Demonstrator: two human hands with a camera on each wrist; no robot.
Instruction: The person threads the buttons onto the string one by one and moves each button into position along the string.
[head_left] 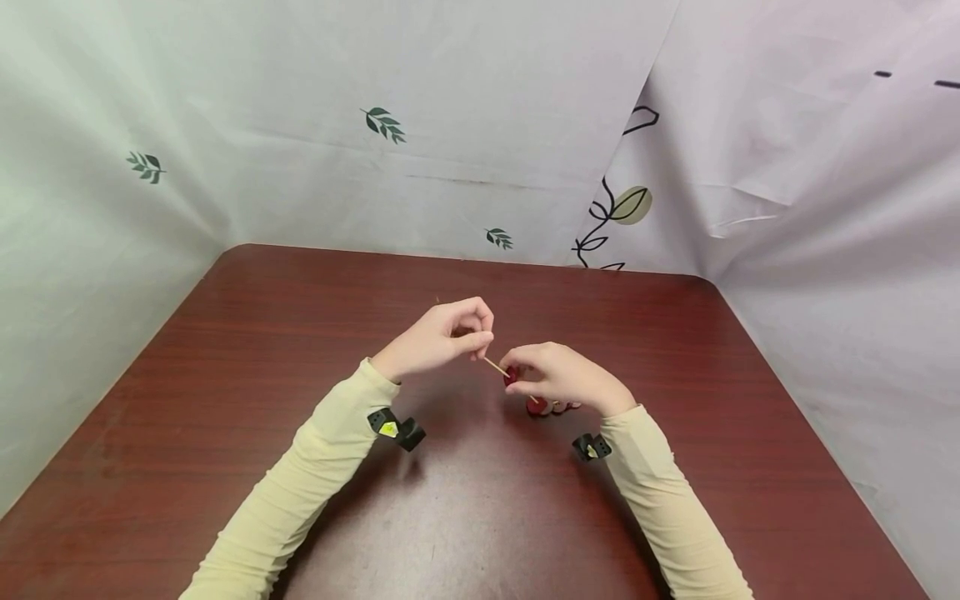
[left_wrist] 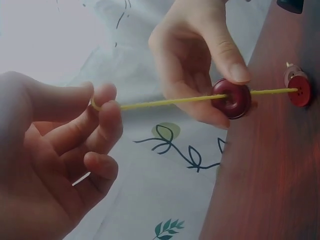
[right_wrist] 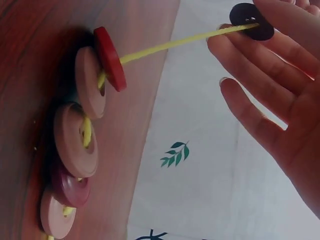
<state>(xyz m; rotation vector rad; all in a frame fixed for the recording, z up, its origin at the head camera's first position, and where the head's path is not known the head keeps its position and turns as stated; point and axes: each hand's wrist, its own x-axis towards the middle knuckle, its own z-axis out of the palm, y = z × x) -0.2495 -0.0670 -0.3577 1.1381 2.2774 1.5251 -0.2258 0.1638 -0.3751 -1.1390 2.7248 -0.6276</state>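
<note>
A yellow string (left_wrist: pixel 170 101) runs taut from my left hand to a row of buttons on the table. Its end is pinched between the thumb and fingertips of my left hand (head_left: pixel 450 335). Partway along, my right hand (head_left: pixel 564 375) pinches a dark red button (left_wrist: pixel 233 99) between thumb and fingers, and the string passes through it. Beyond that, the string enters a bright red button (right_wrist: pixel 110 59). Behind it several pale pink buttons (right_wrist: pixel 75 140) and a purple button (right_wrist: pixel 71 186) are threaded in line, tilted against one another. In the head view my right hand partly hides the string.
The reddish-brown wooden table (head_left: pixel 225 375) has rounded far corners. White cloth (head_left: pixel 450 67) with leaf prints hangs behind it and at both sides. A small black device (head_left: pixel 396 428) is strapped at my left wrist, another black device (head_left: pixel 592 447) at my right.
</note>
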